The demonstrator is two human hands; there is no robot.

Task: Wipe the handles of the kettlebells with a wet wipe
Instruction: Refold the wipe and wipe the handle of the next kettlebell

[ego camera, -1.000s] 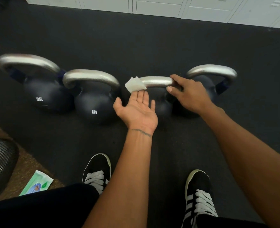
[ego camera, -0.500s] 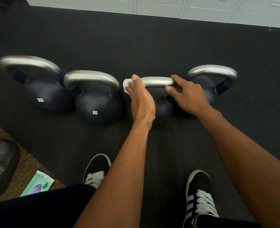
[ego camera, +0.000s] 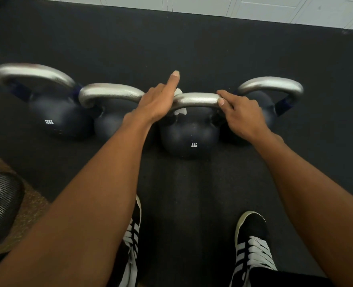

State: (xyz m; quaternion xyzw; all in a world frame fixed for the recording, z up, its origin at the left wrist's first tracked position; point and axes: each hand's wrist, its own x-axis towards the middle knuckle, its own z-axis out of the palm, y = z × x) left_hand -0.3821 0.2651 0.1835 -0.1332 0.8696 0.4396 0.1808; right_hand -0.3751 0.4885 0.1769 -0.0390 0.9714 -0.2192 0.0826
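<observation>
Wipe (ego camera: 181,111) in L grip (ego camera: 157,102) — on handle (ego camera: 198,99)

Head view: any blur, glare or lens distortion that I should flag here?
Head view: wide-angle stretch swells the forearms toward the bottom edge. Head view: the light is soft and even, with a dull sheen on the handle but no blown glare. Head view: the left hand on the wipe and the right hand look sharp, while the 12KG label is slightly soft.

Bare forearms, dark trousers (ego camera: 291,277), black shoes (ego camera: 252,243) with white stripes and laces
</observation>
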